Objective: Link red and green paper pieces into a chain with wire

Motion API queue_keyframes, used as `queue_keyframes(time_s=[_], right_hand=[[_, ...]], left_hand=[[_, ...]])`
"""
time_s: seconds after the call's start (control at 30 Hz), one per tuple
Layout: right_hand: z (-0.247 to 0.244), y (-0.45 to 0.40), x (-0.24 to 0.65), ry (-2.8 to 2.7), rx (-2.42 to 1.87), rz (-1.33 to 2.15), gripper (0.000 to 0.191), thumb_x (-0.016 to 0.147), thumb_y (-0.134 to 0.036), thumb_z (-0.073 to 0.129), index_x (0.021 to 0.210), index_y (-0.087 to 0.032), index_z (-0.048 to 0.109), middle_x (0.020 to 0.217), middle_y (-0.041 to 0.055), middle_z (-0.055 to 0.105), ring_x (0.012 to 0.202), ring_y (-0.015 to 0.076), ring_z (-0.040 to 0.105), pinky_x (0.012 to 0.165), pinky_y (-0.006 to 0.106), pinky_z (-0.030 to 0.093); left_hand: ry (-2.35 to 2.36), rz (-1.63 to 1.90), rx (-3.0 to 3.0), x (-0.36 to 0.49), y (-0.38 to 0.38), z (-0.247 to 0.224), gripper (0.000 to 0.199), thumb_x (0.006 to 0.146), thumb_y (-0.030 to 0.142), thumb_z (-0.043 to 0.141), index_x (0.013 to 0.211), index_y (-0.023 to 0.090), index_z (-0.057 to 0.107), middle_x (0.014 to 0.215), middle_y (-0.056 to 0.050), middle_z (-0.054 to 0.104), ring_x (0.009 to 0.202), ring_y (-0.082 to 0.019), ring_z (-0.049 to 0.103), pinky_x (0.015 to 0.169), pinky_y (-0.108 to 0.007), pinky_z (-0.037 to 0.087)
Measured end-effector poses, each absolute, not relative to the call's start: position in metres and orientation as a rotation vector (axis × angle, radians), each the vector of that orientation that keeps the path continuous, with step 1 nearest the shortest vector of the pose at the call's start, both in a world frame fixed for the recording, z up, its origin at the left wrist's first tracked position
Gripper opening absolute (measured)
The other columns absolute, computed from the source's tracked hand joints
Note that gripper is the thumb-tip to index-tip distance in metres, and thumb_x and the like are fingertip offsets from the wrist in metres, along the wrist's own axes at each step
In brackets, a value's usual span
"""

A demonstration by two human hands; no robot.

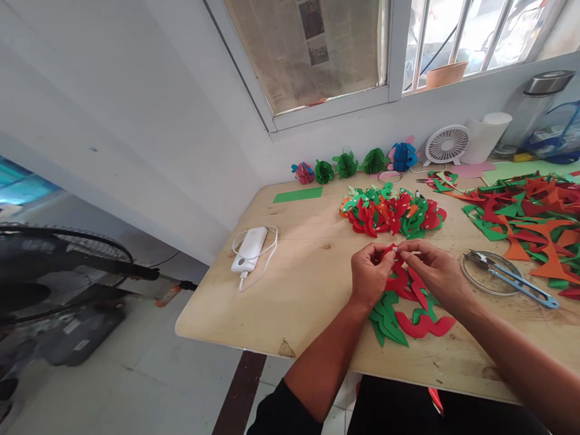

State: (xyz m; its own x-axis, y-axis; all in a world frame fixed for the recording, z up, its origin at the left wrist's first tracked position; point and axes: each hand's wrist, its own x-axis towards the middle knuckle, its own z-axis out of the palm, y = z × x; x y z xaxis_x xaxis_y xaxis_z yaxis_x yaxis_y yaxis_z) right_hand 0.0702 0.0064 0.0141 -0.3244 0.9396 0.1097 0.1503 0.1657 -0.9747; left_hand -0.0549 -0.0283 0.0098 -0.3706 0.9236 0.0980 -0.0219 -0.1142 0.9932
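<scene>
A: Largest item first?
B: Wooden table (299, 281), pale top, one rounded corner at the near left.
A: On it?
B: Far right, a scrap heap (544, 220) in red, orange and green. Left of that, a dense cluster (392, 211) of red, green and orange shapes, many showing small white patches.
A: Nearer the person?
B: Loose cut-outs (419, 326), red and green, overlapping, partly under the hands and forearms.
A: Hands?
B: Left hand (371, 272): thumb and fingers pinched on a small red cut-out (388, 248). Right hand (428, 266): fingertips closed on the same piece, meeting the left.
A: Location of that piece?
B: Between the two hands, just nearer than the cluster. Its full outline is hidden by fingers.
A: Smaller objects?
B: Blue-handled tool (521, 284), lying across a round ring (492, 293), right of the right hand. White power bank (250, 248), cable attached, well left of the hands.
A: Smallest?
B: White patch (394, 249) on the held piece, at the fingertips.
</scene>
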Motion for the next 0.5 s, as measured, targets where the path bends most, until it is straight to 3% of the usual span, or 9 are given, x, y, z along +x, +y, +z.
queue_keyframes(time_s=[0.2,0.5], right_hand=[[0.0155,0.0059,0.0703,-1.678,-1.080,1.197,0.027,0.075,-0.045,0.058,0.080,-0.019,0.064,0.067,0.0033,0.063,0.060,0.0157,0.056,0.049,0.026,0.041],[0.0151,0.0044,0.0693,-1.803,-1.181,0.940,0.026,0.077,-0.040,0.051,0.080,-0.019,0.067,0.073,0.0044,0.067,0.058,0.0156,0.054,0.057,0.030,0.043]], left_hand=[[1.386,1.589,1.025,-0.0548,-0.0272,0.0033,0.012,0.071,0.025,0.064,0.072,0.013,0.067,0.064,-0.001,0.063,0.055,-0.010,0.054,0.054,-0.021,0.046],[1.474,1.571,1.038,-0.0535,-0.0276,0.0067,0.011,0.070,0.023,0.060,0.068,0.014,0.064,0.060,0.000,0.060,0.051,-0.008,0.051,0.052,-0.020,0.043]])
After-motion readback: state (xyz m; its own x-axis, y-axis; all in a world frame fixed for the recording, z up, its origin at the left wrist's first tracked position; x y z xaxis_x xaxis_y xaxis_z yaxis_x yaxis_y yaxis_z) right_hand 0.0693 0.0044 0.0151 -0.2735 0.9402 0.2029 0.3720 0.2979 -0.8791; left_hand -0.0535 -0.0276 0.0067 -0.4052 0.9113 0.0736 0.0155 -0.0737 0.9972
